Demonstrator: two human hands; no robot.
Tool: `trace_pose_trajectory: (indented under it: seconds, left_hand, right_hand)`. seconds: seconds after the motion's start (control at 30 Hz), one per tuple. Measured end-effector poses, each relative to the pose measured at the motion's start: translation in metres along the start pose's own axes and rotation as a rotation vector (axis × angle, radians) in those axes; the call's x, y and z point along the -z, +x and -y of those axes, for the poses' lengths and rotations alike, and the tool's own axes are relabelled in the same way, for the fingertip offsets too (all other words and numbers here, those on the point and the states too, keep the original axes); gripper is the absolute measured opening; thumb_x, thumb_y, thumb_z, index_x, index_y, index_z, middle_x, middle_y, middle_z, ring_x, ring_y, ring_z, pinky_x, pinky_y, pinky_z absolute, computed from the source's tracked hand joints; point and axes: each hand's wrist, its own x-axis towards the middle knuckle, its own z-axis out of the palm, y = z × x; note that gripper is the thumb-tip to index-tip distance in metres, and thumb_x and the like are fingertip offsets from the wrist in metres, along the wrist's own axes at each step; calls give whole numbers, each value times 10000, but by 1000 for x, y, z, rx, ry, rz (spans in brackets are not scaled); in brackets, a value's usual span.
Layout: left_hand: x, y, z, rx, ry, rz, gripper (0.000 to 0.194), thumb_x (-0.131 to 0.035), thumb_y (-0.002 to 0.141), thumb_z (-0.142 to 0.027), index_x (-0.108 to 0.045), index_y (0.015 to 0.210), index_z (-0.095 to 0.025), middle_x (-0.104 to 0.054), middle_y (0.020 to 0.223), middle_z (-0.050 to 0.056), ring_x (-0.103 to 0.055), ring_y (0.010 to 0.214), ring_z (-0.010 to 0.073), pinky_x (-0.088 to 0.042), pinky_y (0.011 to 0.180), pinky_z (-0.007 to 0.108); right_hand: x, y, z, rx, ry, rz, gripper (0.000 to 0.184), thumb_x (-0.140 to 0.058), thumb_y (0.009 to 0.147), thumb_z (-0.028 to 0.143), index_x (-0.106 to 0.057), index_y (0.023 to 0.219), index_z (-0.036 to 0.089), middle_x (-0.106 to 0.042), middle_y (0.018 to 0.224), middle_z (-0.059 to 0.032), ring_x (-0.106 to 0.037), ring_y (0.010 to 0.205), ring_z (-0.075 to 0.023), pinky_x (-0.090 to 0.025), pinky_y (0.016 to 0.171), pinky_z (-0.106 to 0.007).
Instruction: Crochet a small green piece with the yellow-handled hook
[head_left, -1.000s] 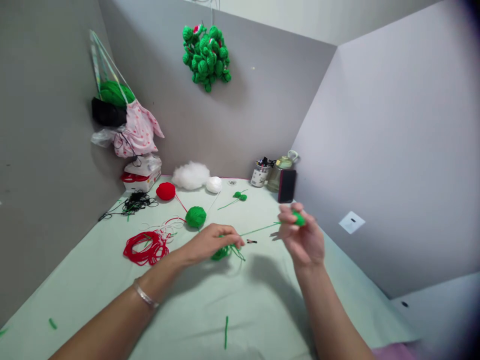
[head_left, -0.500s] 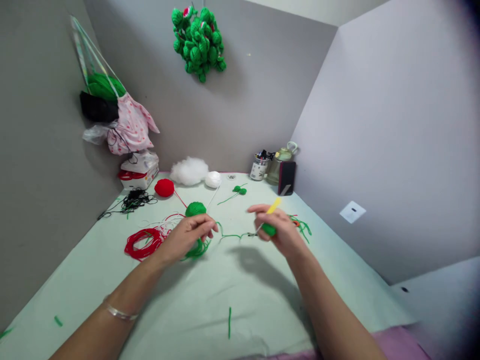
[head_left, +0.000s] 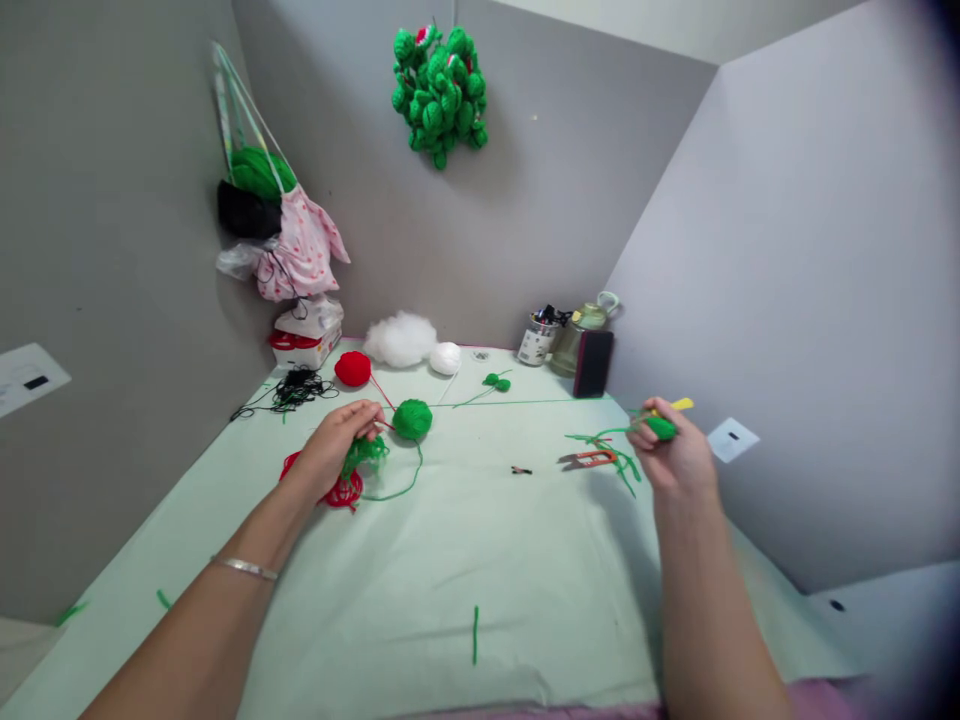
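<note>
My left hand (head_left: 341, 440) is closed in a pinch on the green yarn (head_left: 525, 403), which stretches across to my right hand in a thin, straight strand. Beneath that hand lie loose green yarn loops (head_left: 365, 455) and a red yarn coil (head_left: 345, 490), partly covered. A green yarn ball (head_left: 412, 419) sits just right of the fingers. On the right side, my right hand (head_left: 675, 450) is wrapped round a crochet hook with a yellow handle (head_left: 682, 405) and a small green crocheted piece (head_left: 661, 428); the hook's tip is not clear.
Orange thread snips (head_left: 592, 458) lie among green yarn scraps (head_left: 626, 470), left of a small dark clip (head_left: 521, 470). Along the back stand a red yarn ball (head_left: 352, 369), white stuffing (head_left: 401, 340), a white yarn ball (head_left: 445, 358), a pen tin (head_left: 537, 340) and a phone (head_left: 593, 364).
My hands have moved far apart, the right one outward with the hook and green piece, and the yarn between them is drawn straight. The snips have come into sight. The view has swung left.
</note>
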Motion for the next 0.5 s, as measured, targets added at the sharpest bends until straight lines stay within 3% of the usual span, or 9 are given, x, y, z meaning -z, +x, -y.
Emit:
trace_pose_trajectory:
  seconds: [0.07,0.13,0.17,0.23,0.27,0.33,0.37,0.43,0.5]
  left_hand:
    - [0,-2,-1,-2,-26,-13,374,-694,1043,-395,-672,1349,-181,-714,1321,115,-733,1084,267,-638,917,484]
    - [-10,-7,-6,-14,-35,28,348,-641,1051,-487,-739,1108,-158,-724,923,39,-689,779,183,-604,759,360]
    - [-18,-11,-9,-21,-32,63,394,-637,1033,-535,-746,961,-163,-618,708,-18,-595,629,146,-549,671,304]
    - [-38,-20,-16,-21,-15,153,425,-746,918,-594,-756,828,-180,-454,560,-71,-429,505,117,-402,528,259]
    - [-47,-25,-18,-19,-5,196,440,-778,869,-616,-768,794,-182,-417,538,-79,-381,485,111,-339,494,255]
    - [-61,-32,-23,-12,13,256,423,-803,833,-612,-801,792,-191,-449,551,-69,-373,501,109,-303,495,250]
    - [-64,-34,-24,-8,21,268,415,-818,816,-605,-803,770,-192,-473,558,-62,-377,507,108,-296,495,247]
    - [-60,-33,-24,5,32,249,396,-848,793,-581,-795,735,-193,-505,568,-56,-387,509,105,-296,493,244]
    - [-43,-26,-20,19,32,166,386,-871,789,-551,-772,707,-187,-521,576,-56,-403,499,103,-316,485,244]
  right_hand:
    - [2,-2,1,-27,-76,-17,310,-897,657,352,-633,735,210,-379,506,115,-281,405,-51,-148,368,-194]
    - [-14,-15,-7,-77,-147,1,322,-904,670,286,-737,920,171,-427,528,110,-340,423,-66,-203,376,-193]
    - [-27,-24,-13,-104,-172,28,381,-897,701,284,-760,1034,159,-462,563,101,-371,443,-71,-245,390,-194]
    - [-59,-47,-27,-176,-207,142,453,-879,749,316,-774,1154,142,-506,602,81,-395,465,-76,-286,407,-204]
    - [-76,-59,-35,-255,-249,295,467,-850,802,338,-763,1224,156,-504,618,82,-401,484,-77,-301,423,-204]
    - [-102,-77,-48,-400,-293,585,384,-833,851,371,-786,1159,148,-468,607,88,-389,489,-69,-320,442,-205]
    - [-109,-82,-52,-443,-269,645,318,-851,835,379,-800,1030,133,-462,599,84,-373,479,-61,-306,432,-204]
    - [-109,-80,-55,-427,-192,585,273,-890,773,370,-767,821,132,-503,578,62,-394,453,-64,-301,402,-208]
    - [-90,-64,-48,-363,-140,467,274,-861,776,393,-706,788,167,-484,536,77,-359,418,-59,-251,382,-198]
